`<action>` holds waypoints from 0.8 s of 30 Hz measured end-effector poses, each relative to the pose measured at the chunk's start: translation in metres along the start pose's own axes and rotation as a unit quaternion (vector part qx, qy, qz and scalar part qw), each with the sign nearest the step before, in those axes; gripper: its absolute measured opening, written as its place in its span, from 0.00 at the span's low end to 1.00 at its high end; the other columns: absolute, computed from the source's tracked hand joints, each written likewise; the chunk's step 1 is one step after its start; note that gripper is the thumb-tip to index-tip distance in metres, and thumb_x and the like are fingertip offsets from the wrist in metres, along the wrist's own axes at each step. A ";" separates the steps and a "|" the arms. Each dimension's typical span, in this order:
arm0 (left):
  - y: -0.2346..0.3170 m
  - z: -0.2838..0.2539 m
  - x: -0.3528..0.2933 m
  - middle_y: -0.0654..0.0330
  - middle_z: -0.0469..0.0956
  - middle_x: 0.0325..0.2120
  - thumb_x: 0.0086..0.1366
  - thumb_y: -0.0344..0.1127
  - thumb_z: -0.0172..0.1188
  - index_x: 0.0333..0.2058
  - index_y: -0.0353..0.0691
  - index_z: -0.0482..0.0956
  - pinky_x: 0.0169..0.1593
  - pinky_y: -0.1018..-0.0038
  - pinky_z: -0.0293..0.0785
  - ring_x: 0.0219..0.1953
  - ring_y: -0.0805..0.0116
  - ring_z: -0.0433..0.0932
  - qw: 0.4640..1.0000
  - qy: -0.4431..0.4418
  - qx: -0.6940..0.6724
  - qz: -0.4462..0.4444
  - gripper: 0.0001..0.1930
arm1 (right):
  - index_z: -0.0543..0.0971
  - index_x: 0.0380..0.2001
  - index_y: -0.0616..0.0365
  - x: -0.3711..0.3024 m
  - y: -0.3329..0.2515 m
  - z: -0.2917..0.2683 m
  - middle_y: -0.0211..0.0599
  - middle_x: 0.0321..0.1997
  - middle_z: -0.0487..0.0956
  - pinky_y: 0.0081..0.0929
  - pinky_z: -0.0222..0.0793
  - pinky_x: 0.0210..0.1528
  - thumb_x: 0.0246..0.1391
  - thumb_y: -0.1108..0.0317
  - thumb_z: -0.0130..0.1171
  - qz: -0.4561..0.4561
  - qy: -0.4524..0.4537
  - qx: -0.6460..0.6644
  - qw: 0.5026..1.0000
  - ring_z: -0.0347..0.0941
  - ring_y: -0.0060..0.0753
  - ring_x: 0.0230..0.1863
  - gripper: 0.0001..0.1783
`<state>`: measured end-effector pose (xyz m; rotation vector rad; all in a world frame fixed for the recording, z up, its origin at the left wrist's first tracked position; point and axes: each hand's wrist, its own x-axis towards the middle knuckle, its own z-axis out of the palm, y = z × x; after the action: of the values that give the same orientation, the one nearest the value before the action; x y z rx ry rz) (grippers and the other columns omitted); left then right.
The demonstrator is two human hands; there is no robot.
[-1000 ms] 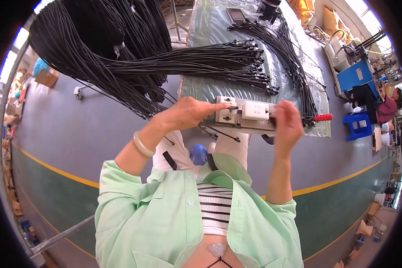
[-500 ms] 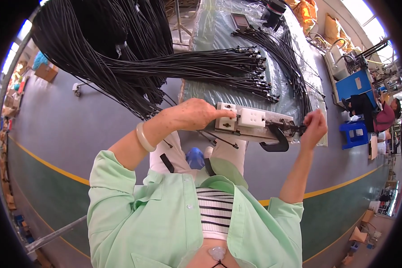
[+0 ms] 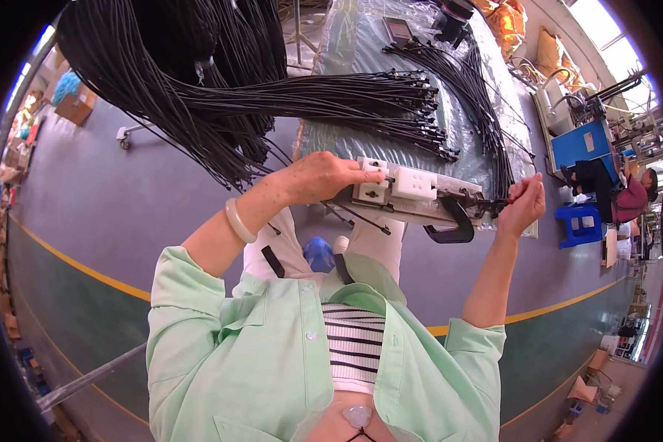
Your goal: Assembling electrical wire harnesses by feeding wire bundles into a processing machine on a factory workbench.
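A metal fixture plate (image 3: 412, 208) lies at the near edge of the covered table, carrying a slotted white block (image 3: 372, 193) at its left and a second white block (image 3: 414, 184) beside it. My left hand (image 3: 323, 177) rests its stretched index finger on the slotted block; the other fingers curl under, and what they may hold is hidden. At the fixture's right end sits a push-type toggle clamp (image 3: 468, 199). My right hand (image 3: 524, 206) closes around the clamp's reddish handle end. A black C-shaped clamp (image 3: 455, 225) grips the plate's near edge.
Bundled black cables (image 3: 331, 103) hang at the left and spread over the plastic-covered table (image 3: 353, 51). Another cable bunch (image 3: 479, 103) lies to the right. A black cylindrical object (image 3: 453, 18) stands at the back. A person (image 3: 626, 199) sits far right, near a blue stool (image 3: 578, 225).
My right hand has turned slightly, its fingers loosening upward so the handle's reddish end shows. My left finger stays on the slotted block. The view has shifted a little.
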<state>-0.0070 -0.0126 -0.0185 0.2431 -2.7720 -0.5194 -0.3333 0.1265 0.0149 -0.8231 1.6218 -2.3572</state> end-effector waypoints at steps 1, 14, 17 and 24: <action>-0.003 -0.001 0.000 0.56 0.74 0.31 0.54 0.19 0.47 0.57 0.59 0.65 0.37 0.64 0.76 0.30 0.55 0.77 0.999 -0.015 -0.045 0.005 0.33 | 0.68 0.17 0.55 0.004 0.001 -0.003 0.23 0.13 0.61 0.17 0.48 0.18 0.61 0.64 0.50 0.000 -0.003 0.000 1.000 0.52 0.14 0.14 0.18; -0.004 -0.014 0.010 0.51 0.76 0.28 0.49 0.19 0.48 0.59 0.68 0.61 0.35 0.61 0.73 0.29 0.51 0.76 0.988 -0.140 -0.056 -0.033 0.40 | 0.66 0.11 0.56 -0.036 0.011 0.012 0.24 0.12 0.61 0.17 0.47 0.17 0.57 0.71 0.55 -0.248 -0.232 -0.385 0.858 0.57 0.13 0.17 0.20; 0.000 -0.014 0.008 0.52 0.78 0.31 0.49 0.15 0.48 0.59 0.65 0.62 0.34 0.65 0.75 0.28 0.53 0.76 0.986 -0.150 -0.047 -0.058 0.40 | 0.65 0.10 0.55 -0.034 0.013 0.012 0.24 0.12 0.60 0.18 0.45 0.17 0.57 0.70 0.54 -0.210 -0.211 -0.361 0.884 0.55 0.13 0.16 0.21; 0.017 -0.030 -0.008 0.52 0.78 0.32 0.54 0.20 0.50 0.58 0.54 0.66 0.35 0.67 0.75 0.28 0.55 0.77 0.965 -0.054 -0.250 -0.052 0.31 | 0.68 0.18 0.52 0.025 0.010 -0.050 0.24 0.12 0.58 0.20 0.51 0.22 0.63 0.58 0.45 0.089 0.027 0.147 0.985 0.52 0.19 0.16 0.19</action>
<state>0.0086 -0.0054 0.0124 0.2467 -2.6236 -1.2633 -0.3826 0.1525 0.0016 -0.5357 1.2596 -2.4263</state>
